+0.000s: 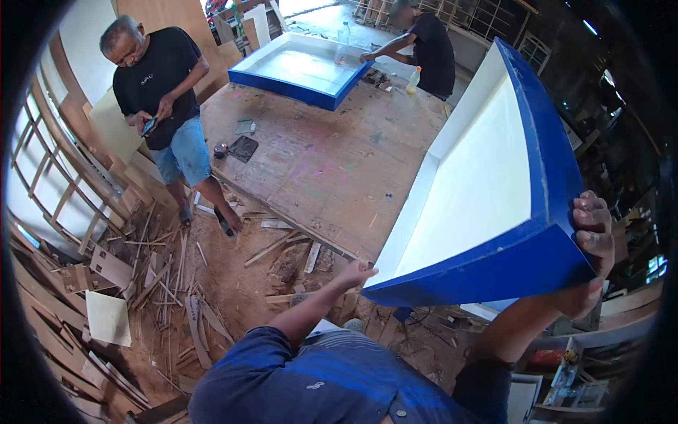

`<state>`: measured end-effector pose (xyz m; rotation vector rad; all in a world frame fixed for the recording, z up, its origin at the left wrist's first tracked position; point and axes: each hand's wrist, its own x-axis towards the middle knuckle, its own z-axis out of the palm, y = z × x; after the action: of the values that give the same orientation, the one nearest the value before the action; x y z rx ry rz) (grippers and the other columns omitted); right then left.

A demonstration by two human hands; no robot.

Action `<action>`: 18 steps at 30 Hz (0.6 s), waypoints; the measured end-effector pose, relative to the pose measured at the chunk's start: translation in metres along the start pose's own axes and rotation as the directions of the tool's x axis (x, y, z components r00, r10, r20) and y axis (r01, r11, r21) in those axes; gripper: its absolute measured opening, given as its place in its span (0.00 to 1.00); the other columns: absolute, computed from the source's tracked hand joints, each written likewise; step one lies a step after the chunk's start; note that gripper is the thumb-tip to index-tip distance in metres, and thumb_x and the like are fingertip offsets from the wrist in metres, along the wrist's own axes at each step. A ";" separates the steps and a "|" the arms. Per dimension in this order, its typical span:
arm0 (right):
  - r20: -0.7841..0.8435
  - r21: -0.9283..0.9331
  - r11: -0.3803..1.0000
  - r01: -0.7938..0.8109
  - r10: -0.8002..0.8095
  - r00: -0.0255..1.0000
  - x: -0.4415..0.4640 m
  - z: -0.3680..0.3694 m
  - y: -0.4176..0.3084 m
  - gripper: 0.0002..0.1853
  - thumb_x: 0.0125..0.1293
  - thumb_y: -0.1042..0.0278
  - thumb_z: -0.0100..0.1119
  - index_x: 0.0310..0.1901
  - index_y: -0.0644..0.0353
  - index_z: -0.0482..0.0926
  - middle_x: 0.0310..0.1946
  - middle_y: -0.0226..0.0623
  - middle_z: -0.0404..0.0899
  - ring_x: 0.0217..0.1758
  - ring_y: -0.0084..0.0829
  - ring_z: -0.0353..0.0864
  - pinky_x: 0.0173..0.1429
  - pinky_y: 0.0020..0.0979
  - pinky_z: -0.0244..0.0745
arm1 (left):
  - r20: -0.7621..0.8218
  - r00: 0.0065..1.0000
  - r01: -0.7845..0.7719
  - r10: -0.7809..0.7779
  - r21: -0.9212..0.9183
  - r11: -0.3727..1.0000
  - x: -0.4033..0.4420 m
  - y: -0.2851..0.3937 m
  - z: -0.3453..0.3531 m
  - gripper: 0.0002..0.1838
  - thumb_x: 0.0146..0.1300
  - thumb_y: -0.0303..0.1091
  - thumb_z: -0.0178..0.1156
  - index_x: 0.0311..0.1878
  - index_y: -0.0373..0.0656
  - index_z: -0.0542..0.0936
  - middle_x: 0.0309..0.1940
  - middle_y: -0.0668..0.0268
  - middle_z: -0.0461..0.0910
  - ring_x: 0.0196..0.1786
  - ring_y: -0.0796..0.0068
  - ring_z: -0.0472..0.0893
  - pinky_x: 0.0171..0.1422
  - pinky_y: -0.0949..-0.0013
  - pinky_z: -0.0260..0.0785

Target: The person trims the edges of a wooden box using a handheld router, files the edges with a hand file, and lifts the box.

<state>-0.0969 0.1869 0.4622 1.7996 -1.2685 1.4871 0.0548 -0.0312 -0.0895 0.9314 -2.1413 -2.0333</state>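
Note:
A large shallow box (487, 162), blue outside and white inside, is tilted up over the right side of the worktable. My left hand (357, 273) grips its near left corner, thumb over the edge. At the near right corner, my right hand (595, 233) is wrapped round the blue outer side, fingers bent against it. Part of the right palm is hidden by the box. Across the table lies a second blue-and-white shallow box (296, 67), white inside facing up.
The stained wooden worktable (311, 162) carries a dark flat piece (244, 148), a small jar (220, 150) and a yellowish bottle (414, 80). One person (159, 85) stands left with a phone; another person (431, 53) touches the far box. Wood offcuts (194, 328) litter the floor.

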 end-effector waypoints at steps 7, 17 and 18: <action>0.606 0.066 0.991 -0.119 0.055 0.793 0.079 -0.040 -0.003 0.37 0.75 0.24 0.55 0.52 0.54 0.92 0.57 0.57 0.88 0.67 0.56 0.84 0.74 0.60 0.72 | 0.133 0.968 0.232 -0.213 -0.149 0.961 0.021 -0.075 0.038 0.33 0.78 0.50 0.72 0.69 0.27 0.83 0.59 0.51 0.89 0.57 0.63 0.88 0.64 0.58 0.80; 0.829 -0.119 0.988 -0.098 0.153 0.538 0.147 0.023 0.041 0.11 0.76 0.56 0.66 0.53 0.47 0.89 0.44 0.46 0.91 0.51 0.46 0.91 0.75 0.62 0.75 | 0.182 0.955 0.243 -0.235 -0.019 0.970 0.005 -0.035 0.013 0.29 0.78 0.53 0.71 0.61 0.31 0.89 0.46 0.60 0.92 0.45 0.70 0.87 0.52 0.61 0.80; 0.835 -0.143 0.986 -0.090 0.169 0.523 0.147 0.023 0.042 0.09 0.72 0.57 0.65 0.48 0.48 0.87 0.39 0.44 0.89 0.47 0.43 0.90 0.75 0.60 0.73 | 0.181 0.956 0.233 -0.231 0.010 0.972 0.009 -0.036 0.012 0.30 0.78 0.54 0.70 0.60 0.31 0.90 0.45 0.59 0.92 0.45 0.69 0.87 0.52 0.61 0.80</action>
<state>-0.1251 0.0971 0.5855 2.5305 -1.8902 0.4963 0.0565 -0.0231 -0.1280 1.0823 -2.1962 -2.3209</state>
